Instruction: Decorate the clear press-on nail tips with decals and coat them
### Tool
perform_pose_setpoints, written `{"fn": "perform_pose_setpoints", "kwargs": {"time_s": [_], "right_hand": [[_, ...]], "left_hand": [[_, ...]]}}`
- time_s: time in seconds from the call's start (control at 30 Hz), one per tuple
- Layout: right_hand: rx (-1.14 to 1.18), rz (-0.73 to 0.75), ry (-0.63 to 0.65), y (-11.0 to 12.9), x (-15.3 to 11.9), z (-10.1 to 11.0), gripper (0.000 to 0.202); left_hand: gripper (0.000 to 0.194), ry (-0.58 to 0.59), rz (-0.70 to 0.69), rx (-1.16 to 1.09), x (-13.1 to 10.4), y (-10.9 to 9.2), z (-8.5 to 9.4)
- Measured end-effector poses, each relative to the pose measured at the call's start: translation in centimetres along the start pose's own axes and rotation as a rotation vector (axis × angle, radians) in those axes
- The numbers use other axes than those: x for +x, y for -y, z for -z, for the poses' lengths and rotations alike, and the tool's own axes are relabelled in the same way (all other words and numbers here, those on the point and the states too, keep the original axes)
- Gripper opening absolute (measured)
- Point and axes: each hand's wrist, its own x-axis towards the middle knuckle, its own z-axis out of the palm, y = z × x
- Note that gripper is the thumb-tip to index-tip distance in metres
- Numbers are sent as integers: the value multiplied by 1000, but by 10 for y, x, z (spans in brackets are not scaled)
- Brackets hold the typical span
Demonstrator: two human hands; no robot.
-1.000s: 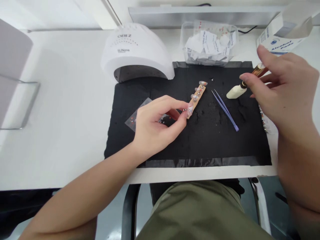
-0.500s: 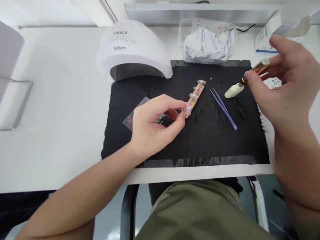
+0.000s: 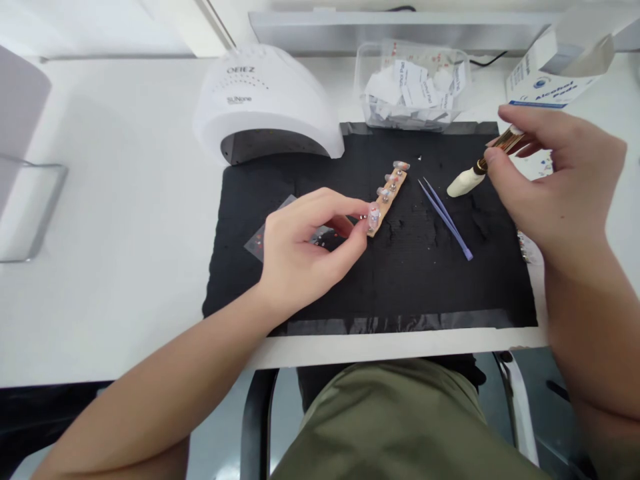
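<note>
A tan strip (image 3: 389, 200) bears several decorated press-on nails on small metal studs. My left hand (image 3: 313, 250) pinches the press-on nail (image 3: 373, 217) at the strip's near end between thumb and forefinger. To the right, my right hand (image 3: 560, 173) grips a gold brush cap (image 3: 506, 141) between thumb and fingers. The cap's lower end meets the neck of a tilted cream nail polish bottle (image 3: 464, 183); whether the brush is inside, I cannot tell. Purple tweezers (image 3: 447, 220) lie between the strip and the bottle. Partly beneath my left hand is a clear sheet (image 3: 255, 245) with small red pieces.
A white nail lamp (image 3: 270, 93) stands at the back left of the black mat (image 3: 400, 287). Behind the mat are a clear tub (image 3: 361, 87) of alcohol pad packets and an open white box (image 3: 543, 77). Small decorations (image 3: 524, 247) lie by my right wrist.
My right hand has come down and slightly left, its fingers closing further around the gold cap. The left hand keeps its pinch at the strip's near end.
</note>
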Motion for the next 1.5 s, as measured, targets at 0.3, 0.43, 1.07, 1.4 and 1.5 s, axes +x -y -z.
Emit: {"fn": "perform_pose_setpoints", "kwargs": {"time_s": [0.3,0.43,1.07,1.4,1.5], "right_hand": [[20,-66,7,6,1,-1,38],[19,-31,-49,4,1,-1,39],[4,-3,-78,4,1,-3,37],[22,-60,-149,11,4,-4,34],[52,-46,-165,13,4,-2,34]], "left_hand": [[8,-4,-4,-7,-1,1,-1],[8,-1,-6,-2,-1,0,0],[9,13,-10,19,0,-3,2],[7,3,-1,30,-1,-1,1],[7,10,-2,33,0,-2,1]]}}
